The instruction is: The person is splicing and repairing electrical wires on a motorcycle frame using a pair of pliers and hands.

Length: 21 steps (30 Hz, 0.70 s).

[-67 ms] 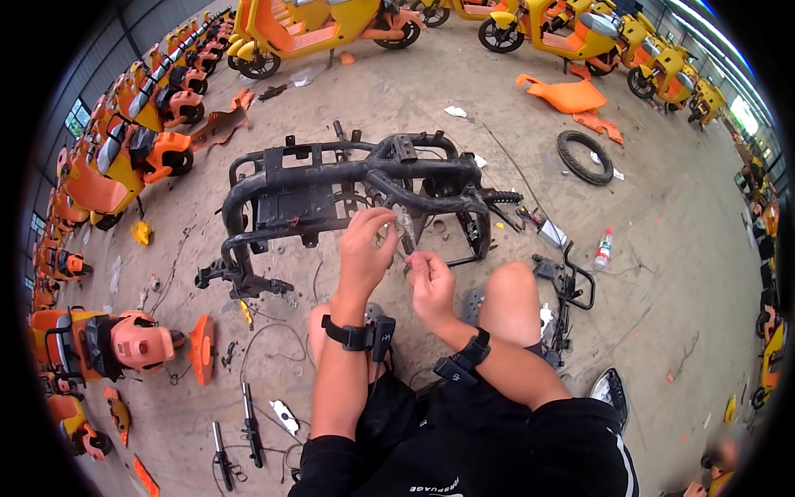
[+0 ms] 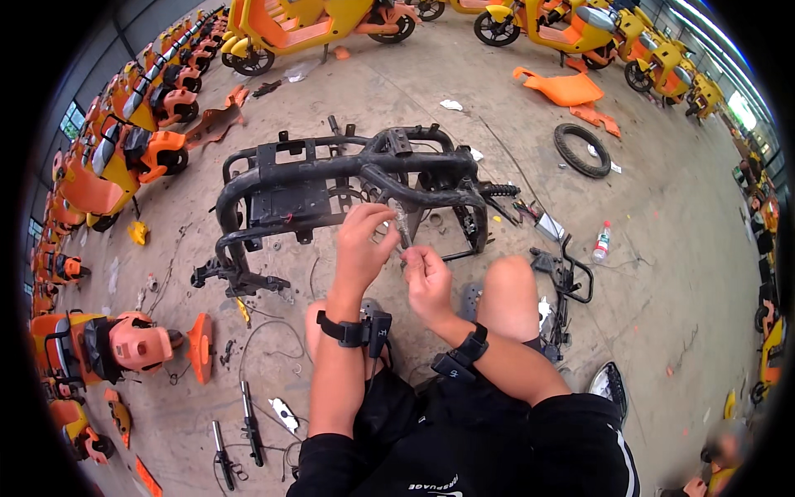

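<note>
In front of the bare black scooter frame (image 2: 331, 170), my two hands meet over a slim grey piece (image 2: 405, 232) with a shiny, clear-looking upper part. Its exact kind is too small to make out. My left hand (image 2: 363, 244) is at its upper end, thumb and fingers curled in close to it. Lower down, my right hand (image 2: 428, 277) pinches the bottom end between thumb and fingertips. The frame lies on the concrete floor just beyond both hands, its near tube partly hidden behind my left fingers.
A loose tyre (image 2: 582, 151), an orange body panel (image 2: 563, 86) and a plastic bottle (image 2: 602, 239) lie to the right. Black bent tubing (image 2: 573, 277) is beside my right knee. Two shock absorbers (image 2: 251, 427) lie at lower left. Yellow-orange scooters (image 2: 319, 29) stand around.
The whole view has shifted very slightly, with the scene a few pixels left and up. Both hands keep nearly the same pose on the slim piece.
</note>
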Each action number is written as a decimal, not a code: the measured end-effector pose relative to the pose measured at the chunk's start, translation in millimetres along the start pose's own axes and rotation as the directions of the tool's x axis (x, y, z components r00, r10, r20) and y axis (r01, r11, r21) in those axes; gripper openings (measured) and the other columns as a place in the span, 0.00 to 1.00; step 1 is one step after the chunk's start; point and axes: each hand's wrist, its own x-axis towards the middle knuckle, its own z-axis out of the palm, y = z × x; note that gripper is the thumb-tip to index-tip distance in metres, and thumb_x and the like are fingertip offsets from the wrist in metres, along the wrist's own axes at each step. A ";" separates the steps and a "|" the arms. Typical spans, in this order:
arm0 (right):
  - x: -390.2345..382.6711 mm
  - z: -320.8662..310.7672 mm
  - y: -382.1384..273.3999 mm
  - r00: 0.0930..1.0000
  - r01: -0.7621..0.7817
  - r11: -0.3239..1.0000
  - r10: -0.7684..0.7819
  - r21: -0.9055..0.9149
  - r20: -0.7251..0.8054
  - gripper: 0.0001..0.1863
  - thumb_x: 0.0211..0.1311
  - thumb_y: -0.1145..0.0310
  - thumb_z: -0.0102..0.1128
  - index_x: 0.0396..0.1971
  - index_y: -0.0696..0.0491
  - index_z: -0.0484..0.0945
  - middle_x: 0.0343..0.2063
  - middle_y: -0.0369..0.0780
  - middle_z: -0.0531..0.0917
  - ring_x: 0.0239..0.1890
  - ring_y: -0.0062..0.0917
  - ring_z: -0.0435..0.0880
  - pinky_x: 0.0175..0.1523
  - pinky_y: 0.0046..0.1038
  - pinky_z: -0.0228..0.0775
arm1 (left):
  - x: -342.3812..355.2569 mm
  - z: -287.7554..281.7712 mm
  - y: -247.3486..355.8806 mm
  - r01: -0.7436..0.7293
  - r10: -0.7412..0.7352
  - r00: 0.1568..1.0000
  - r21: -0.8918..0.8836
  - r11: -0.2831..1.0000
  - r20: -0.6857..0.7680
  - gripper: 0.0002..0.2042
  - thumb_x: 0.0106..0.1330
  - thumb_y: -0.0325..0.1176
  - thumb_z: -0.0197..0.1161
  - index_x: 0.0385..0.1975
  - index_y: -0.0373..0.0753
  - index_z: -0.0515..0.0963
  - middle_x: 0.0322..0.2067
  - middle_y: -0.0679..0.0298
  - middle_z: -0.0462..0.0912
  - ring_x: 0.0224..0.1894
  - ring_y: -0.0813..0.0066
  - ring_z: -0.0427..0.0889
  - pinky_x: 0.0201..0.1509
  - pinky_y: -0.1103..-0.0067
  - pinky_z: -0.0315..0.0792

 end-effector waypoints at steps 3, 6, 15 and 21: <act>1.3 -0.2 -1.7 1.000 0.004 1.000 -0.003 0.011 -0.007 0.12 0.71 0.64 0.50 0.33 0.58 0.75 0.16 0.26 0.67 0.18 0.07 0.60 0.22 0.15 0.50 | -1.5 0.2 -5.9 -0.015 0.015 1.000 0.017 1.000 0.007 0.08 0.46 0.19 0.65 0.28 0.33 0.80 0.32 0.59 0.82 0.35 0.61 0.80 0.40 0.73 0.74; 1.7 -1.8 -0.6 1.000 -0.011 1.000 0.011 0.005 0.000 0.12 0.71 0.64 0.50 0.34 0.58 0.75 0.16 0.26 0.67 0.18 0.07 0.60 0.22 0.15 0.51 | -1.2 1.2 -0.5 0.060 -0.060 0.998 -0.022 0.998 0.025 0.08 0.47 0.18 0.64 0.28 0.32 0.80 0.31 0.58 0.82 0.34 0.61 0.81 0.38 0.74 0.75; 1.7 3.2 -0.3 1.000 0.011 1.000 -0.012 -0.016 -0.020 0.13 0.71 0.63 0.50 0.33 0.58 0.75 0.14 0.28 0.67 0.17 0.08 0.61 0.22 0.16 0.52 | -4.7 7.2 -4.2 0.180 -0.184 0.982 -0.118 0.977 -0.026 0.07 0.51 0.19 0.63 0.30 0.30 0.80 0.32 0.58 0.83 0.30 0.69 0.82 0.36 0.78 0.76; 1.1 1.8 -1.2 1.000 0.001 1.000 -0.001 0.001 -0.010 0.13 0.70 0.63 0.51 0.33 0.58 0.76 0.14 0.28 0.68 0.17 0.09 0.62 0.21 0.17 0.52 | -9.2 13.1 -4.8 0.149 -0.154 0.983 -0.053 0.987 -0.100 0.07 0.51 0.18 0.62 0.30 0.30 0.80 0.32 0.57 0.83 0.31 0.65 0.82 0.36 0.78 0.76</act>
